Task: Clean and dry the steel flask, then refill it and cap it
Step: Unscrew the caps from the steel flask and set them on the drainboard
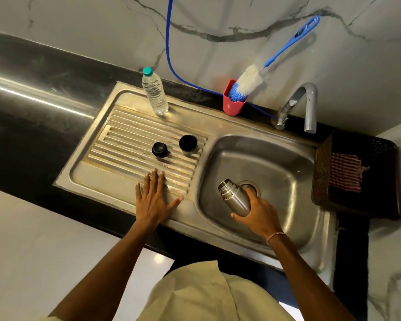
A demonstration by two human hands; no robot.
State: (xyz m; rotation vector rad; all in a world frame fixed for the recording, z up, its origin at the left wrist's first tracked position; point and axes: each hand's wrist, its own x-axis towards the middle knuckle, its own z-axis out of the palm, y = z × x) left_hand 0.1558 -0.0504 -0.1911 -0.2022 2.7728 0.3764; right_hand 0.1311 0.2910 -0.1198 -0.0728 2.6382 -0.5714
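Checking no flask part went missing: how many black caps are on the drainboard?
2. The smaller cap sits on the middle of the drainboard; the larger cap stands right of it, nearer the basin. None appears hidden.

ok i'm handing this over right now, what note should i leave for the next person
Left hand: open, flat on the drainboard.
Right hand: grips the flask, tilted over the sink near the drain, mouth uncapped.
Black stopper and black cap sit apart on the drainboard.
Water bottle stands capped at the drainboard's back edge.
Brush is in the red cup by the tap. Striped cloth lies on the right.
Done: flask opened. I cannot tell if it has been washed.
Left: probably scrub, rinse, dry, refill, cap.
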